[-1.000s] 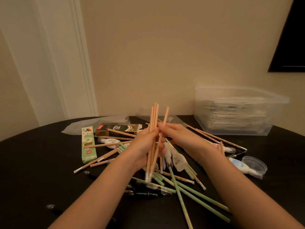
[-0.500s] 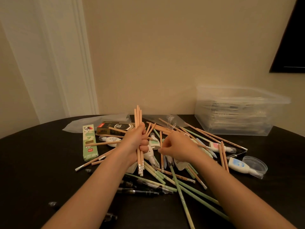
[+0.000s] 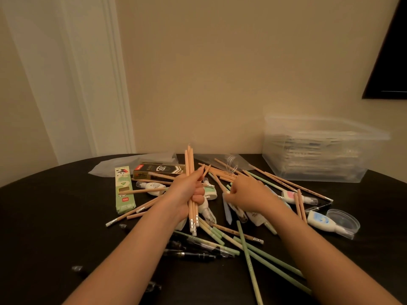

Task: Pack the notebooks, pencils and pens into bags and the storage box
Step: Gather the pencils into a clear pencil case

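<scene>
Left hand [image 3: 187, 195] grips upright pencil bundle [image 3: 189, 160] above table [image 3: 48, 216]. Right hand [image 3: 246, 194] lies on loose pile [image 3: 239, 232], fingers curled; grasp cannot be determined. Box [image 3: 315, 155] stands back right

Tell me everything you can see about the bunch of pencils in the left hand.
A bunch of peach-coloured wooden pencils, gripped around its middle by the left hand, stands nearly upright above the scattered pile. Silver ferrules with white erasers point down; the plain ends point up. One pencil splays rightward at the top.
</scene>
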Motion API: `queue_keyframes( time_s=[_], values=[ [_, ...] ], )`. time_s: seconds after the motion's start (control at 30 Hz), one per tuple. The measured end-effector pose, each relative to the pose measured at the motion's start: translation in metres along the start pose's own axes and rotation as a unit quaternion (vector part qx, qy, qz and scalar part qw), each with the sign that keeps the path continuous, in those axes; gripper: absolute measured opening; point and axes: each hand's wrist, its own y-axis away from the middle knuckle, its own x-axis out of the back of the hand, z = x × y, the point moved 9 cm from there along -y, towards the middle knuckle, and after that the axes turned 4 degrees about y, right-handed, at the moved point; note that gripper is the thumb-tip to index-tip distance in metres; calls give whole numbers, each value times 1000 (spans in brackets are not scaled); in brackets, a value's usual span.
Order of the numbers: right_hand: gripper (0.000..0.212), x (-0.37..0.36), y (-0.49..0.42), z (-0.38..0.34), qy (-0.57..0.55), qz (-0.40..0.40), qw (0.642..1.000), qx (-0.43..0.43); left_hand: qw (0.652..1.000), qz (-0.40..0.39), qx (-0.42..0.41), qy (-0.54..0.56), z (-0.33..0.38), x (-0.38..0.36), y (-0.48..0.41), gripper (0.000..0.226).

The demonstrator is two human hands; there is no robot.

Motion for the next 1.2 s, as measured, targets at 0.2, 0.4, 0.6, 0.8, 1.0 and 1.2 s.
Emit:
queue_keyframes(
  time_s=[0.2, 0.4, 0.6, 0.8, 1.0, 1.2],
  values=[
    [28, 15, 10, -21, -303, -37, 948, 88, 993, 59, -62, 81, 2, 2, 1, 21],
    [27, 10, 22, -41, -285, -103, 940, 157, 983, 19, -70, 170, 6, -4, -1, 28],
    [31, 0, 24, -44, -229, -144, 948, 166, 979, 47, -71, 184, 3, 5, -7, 21],
    [18, 40, 5, 27, -211, 45, 976, 30, 985, 24, 4, 173, -10, 2, -11, 28],
    [15, 15, -3, 74, -108, -51, 990, -69, 988, -2, 19, 156, -14, -8, -6, 27],
    [10, -1, 0, 61, -89, -119, 988, -27, 989, -6, 28, 147, -15, -6, -5, 28]
  ],
)
